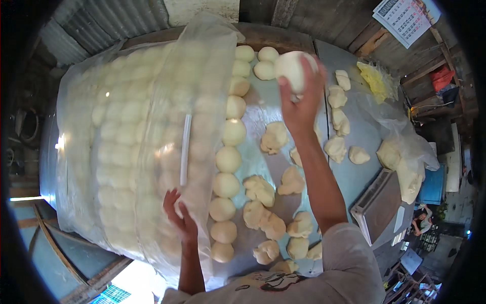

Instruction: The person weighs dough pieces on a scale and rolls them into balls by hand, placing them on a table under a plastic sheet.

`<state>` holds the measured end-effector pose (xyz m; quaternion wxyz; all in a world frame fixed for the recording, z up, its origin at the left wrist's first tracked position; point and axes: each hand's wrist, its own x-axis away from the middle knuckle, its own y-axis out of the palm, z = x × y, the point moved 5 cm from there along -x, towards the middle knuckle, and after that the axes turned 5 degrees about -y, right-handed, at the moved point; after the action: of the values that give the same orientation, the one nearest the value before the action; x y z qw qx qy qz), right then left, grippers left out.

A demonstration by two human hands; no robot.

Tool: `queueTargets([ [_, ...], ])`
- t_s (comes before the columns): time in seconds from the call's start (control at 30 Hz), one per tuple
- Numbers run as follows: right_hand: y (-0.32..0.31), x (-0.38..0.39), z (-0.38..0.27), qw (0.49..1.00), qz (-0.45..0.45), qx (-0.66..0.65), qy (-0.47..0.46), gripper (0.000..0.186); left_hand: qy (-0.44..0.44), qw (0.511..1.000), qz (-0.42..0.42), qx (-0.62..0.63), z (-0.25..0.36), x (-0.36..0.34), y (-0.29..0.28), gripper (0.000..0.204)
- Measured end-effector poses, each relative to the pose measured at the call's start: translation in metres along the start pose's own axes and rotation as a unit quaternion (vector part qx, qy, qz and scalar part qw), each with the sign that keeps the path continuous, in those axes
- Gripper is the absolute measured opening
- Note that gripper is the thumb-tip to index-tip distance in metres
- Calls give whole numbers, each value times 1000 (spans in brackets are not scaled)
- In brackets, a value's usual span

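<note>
A worker's right hand [305,101] grasps 1 smooth, round, cream-white dough ball [289,70] near the far edge of a pale blue, glossy table [258,114]; the left hand [182,218], fingers loosely spread, appears to hold nothing over translucent plastic sheeting [164,76]. The dough looks soft, moderately heavy and easily dented, best cupped broadly around its sides.
</note>
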<state>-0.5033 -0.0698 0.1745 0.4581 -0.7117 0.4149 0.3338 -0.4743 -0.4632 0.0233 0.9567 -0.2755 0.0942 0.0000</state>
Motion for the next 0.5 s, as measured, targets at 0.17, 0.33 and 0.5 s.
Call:
queueTargets([
  [0.17, 147, 139, 132, 885, -375, 238, 143, 50, -29, 998, 25, 43, -59, 4, -2, 26],
  [0.33, 187, 84, 185, 969, -149, 73, 182, 59, -41, 994, 70, -68, -76, 18, -10, 30],
  [0.5, 240, 62, 375, 908, -231, -54, 346, 61, -41, 995, 87, -12, -105, 16, 19, 48],
])
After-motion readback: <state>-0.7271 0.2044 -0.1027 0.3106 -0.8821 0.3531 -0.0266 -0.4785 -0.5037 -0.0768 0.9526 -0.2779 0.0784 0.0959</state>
